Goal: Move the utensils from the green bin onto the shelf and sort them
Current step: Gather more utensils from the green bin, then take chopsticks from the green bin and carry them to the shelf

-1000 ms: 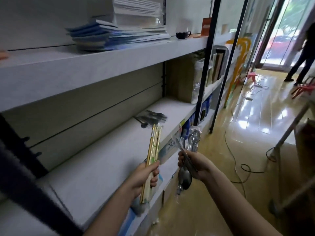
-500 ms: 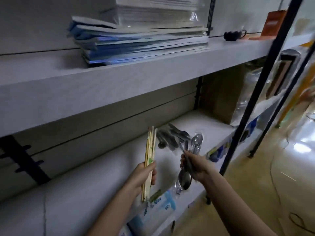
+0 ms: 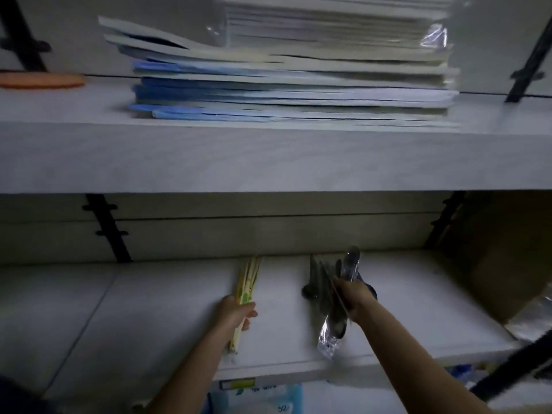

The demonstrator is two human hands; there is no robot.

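Above the lower shelf (image 3: pixel 149 309), the left hand (image 3: pixel 239 313) curls round stiff, probably light chopsticks (image 3: pixel 249 276) near their middle, and the right hand (image 3: pixel 354 300) clamps heavier-looking, slippery plastic-wrapped spoons (image 3: pixel 333 327), best held mid-handle.

chopsticks (image 3: pixel 248 281): pale wood or bamboo, matt, some in green-printed wrappers. spoons (image 3: pixel 336 325): polished metal, glossy, bagged in clear crinkly plastic that throws glare. shelf board (image 3: pixel 149 309): white, matt, faint grain texture. stack of booklets (image 3: pixel 283 85): paper, smooth blue and white covers; the pack on top is in shiny clear film (image 3: pixel 434 35). cardboard box (image 3: pixel 501 258): brown, matt. shelf brackets (image 3: pixel 107 228): black, matt, look like painted metal.
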